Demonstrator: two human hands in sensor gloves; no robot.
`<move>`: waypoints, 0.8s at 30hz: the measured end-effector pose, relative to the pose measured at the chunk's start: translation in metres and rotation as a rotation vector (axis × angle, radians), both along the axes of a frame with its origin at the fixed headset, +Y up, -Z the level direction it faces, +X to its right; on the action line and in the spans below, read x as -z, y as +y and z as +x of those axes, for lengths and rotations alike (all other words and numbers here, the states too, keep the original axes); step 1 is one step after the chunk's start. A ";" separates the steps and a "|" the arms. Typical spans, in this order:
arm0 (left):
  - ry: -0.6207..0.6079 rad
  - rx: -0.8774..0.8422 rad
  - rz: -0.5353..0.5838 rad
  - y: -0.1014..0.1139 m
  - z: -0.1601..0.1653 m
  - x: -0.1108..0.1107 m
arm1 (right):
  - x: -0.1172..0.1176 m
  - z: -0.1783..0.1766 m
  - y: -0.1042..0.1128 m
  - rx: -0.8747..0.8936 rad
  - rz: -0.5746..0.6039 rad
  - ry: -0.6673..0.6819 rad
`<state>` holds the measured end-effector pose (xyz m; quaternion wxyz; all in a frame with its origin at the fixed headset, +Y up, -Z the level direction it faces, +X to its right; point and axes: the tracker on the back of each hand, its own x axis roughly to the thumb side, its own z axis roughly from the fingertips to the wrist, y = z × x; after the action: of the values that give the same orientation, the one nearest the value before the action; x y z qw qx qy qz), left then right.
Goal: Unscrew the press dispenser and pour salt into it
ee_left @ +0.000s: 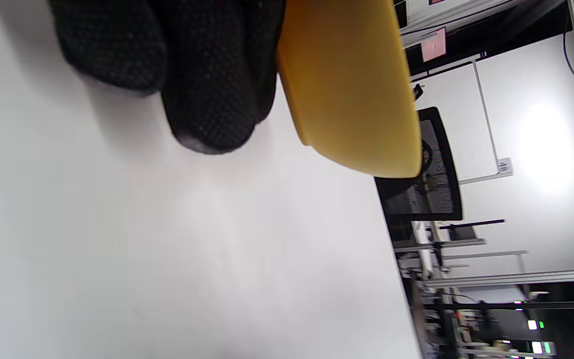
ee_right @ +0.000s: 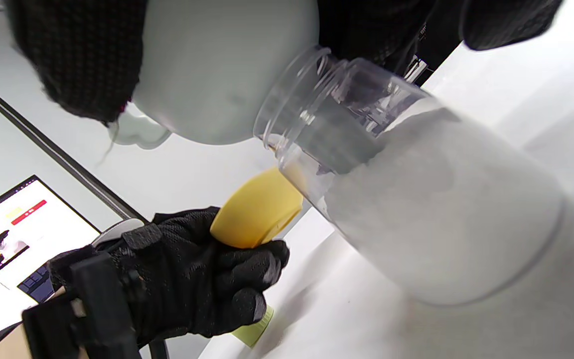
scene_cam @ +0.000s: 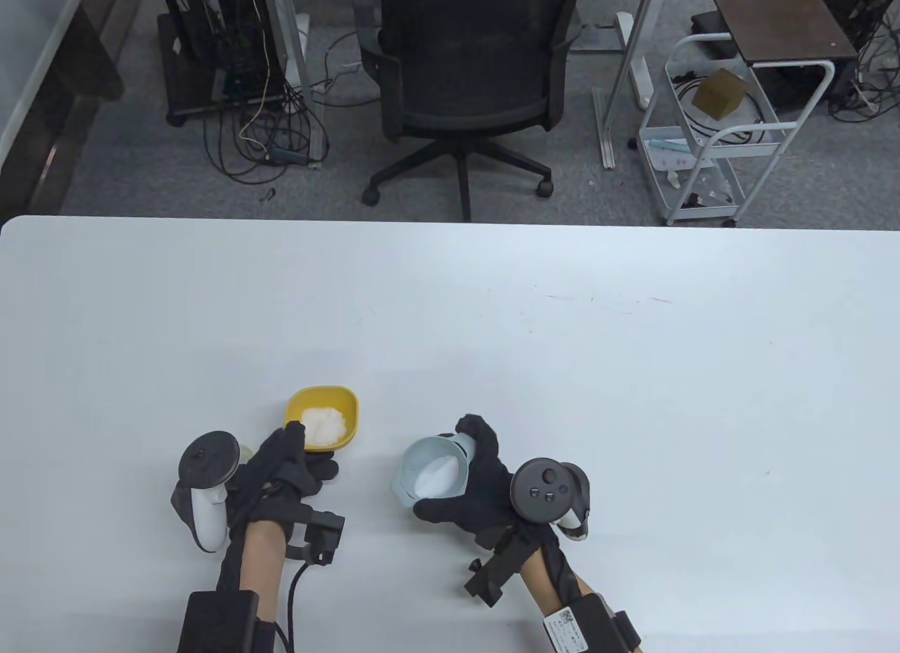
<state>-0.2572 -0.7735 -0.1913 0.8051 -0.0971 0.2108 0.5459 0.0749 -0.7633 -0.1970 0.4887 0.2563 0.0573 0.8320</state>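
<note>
My left hand (scene_cam: 299,445) grips the near rim of a yellow bowl (scene_cam: 323,415) that holds a heap of white salt. The left wrist view shows the bowl's underside (ee_left: 347,85) beside my fingers (ee_left: 207,75), off the table. My right hand (scene_cam: 457,463) grips a pale blue funnel (scene_cam: 432,470) with salt in it. In the right wrist view the funnel (ee_right: 217,75) sits at the open mouth of the clear dispenser jar (ee_right: 416,199), which is mostly full of salt. A yellow-green cap (ee_right: 254,329) lies by my left hand (ee_right: 207,279).
The white table (scene_cam: 562,330) stretches far ahead and to the right. A black office chair (scene_cam: 464,83) and a white cart (scene_cam: 717,140) stand beyond its far edge. The yellow-green cap also shows behind my left hand in the table view (scene_cam: 246,453).
</note>
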 end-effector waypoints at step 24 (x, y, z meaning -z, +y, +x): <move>-0.043 0.374 -0.130 -0.008 0.008 0.004 | -0.001 0.000 -0.001 0.003 -0.004 0.003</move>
<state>-0.2488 -0.7813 -0.1956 0.8888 -0.1199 0.2426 0.3699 0.0752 -0.7640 -0.1964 0.4905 0.2565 0.0593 0.8307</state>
